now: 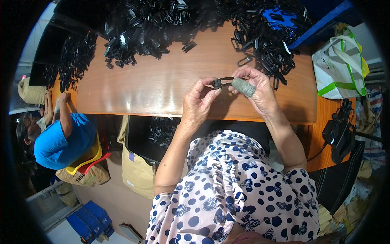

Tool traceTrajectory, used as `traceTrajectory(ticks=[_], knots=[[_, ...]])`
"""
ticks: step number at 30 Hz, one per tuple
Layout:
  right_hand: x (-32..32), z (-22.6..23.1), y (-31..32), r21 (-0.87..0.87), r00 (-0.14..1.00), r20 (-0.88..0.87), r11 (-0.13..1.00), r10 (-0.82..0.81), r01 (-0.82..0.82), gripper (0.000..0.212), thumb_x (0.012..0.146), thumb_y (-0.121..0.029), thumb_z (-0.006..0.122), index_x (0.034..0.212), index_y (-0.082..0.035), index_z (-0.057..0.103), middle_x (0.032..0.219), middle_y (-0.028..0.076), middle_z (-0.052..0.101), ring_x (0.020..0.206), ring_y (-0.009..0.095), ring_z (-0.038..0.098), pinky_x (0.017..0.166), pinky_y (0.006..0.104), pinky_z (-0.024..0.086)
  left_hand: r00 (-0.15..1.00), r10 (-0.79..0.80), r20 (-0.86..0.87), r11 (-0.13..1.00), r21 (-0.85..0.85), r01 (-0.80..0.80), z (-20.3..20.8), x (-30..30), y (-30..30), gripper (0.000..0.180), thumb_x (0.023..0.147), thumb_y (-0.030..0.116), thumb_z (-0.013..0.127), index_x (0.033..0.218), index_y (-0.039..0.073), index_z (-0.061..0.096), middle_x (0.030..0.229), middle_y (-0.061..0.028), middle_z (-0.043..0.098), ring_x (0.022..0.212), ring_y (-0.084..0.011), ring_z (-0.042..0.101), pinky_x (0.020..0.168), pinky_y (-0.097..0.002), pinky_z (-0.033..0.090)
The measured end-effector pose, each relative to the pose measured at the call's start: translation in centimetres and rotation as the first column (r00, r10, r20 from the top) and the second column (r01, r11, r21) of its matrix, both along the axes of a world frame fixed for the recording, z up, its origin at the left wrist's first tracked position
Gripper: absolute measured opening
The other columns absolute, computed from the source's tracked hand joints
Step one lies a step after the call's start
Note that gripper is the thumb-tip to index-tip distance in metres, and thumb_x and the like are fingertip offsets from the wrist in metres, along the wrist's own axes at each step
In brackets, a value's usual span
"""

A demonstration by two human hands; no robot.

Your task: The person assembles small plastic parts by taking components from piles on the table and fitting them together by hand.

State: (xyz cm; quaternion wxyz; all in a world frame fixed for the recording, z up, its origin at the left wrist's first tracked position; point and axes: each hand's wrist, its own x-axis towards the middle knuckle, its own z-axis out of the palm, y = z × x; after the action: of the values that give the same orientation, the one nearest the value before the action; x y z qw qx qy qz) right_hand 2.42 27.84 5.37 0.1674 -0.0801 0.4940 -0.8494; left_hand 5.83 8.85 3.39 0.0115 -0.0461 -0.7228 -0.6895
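Note:
Above the table's front edge, my two hands meet over small black plastic parts. My left hand pinches a small dark block-like piece between thumb and fingers. My right hand, with a grey knitted cover on one finger, grips a narrow black plastic frame whose other end meets the left hand's piece. Whether the two parts are joined cannot be made out. Beyond the right hand, a heap of black plastic frames lies on the wooden table. A larger pile of black plastic pieces covers the back.
At left, a person in a blue shirt sits by another black heap. An open sack with black parts stands below the table edge. On the right are a white-green bag and a black adapter with cables.

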Motion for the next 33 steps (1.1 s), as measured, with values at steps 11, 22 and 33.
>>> traceTrajectory(ticks=[11,22,33], knots=[[0.1,1.8,1.4,0.237,0.942,0.161,0.915,0.294,-0.326,0.020,0.085,-0.008,0.066,0.102,-0.002,0.056,0.084,0.004,0.062,0.069,0.007,0.059,0.052,0.0154,0.042,0.881,-0.265,-0.391,0.825,-0.565,-0.002,3.3,0.5,-1.3,0.023,0.077,0.005,0.070,0.098,0.001,0.063,0.084,-0.0099,0.063,0.078,-0.0210,0.062,0.069,-0.0287,0.049],[0.6,-0.5,0.4,0.142,0.844,0.345,0.866,0.411,-0.479,0.015,0.087,-0.006,0.056,0.101,-0.004,0.053,0.088,0.004,0.061,0.076,0.011,0.059,0.061,0.0182,0.042,0.988,-0.151,-0.009,0.920,-0.368,0.137,2.4,1.8,-1.6,0.018,0.079,0.007,0.070,0.094,-0.002,0.064,0.079,-0.0104,0.063,0.074,-0.0177,0.060,0.067,-0.0284,0.048],[-1.6,-0.8,-0.6,0.160,0.813,0.399,0.841,0.424,-0.517,0.035,0.087,-0.020,0.065,0.111,-0.003,0.047,0.093,0.009,0.060,0.080,0.019,0.065,0.051,0.0186,0.051,0.988,-0.137,0.065,0.938,-0.313,0.150,0.6,-0.1,-2.1,0.016,0.080,0.008,0.069,0.094,0.001,0.065,0.091,-0.0085,0.063,0.081,-0.0167,0.061,0.075,-0.0311,0.050]])
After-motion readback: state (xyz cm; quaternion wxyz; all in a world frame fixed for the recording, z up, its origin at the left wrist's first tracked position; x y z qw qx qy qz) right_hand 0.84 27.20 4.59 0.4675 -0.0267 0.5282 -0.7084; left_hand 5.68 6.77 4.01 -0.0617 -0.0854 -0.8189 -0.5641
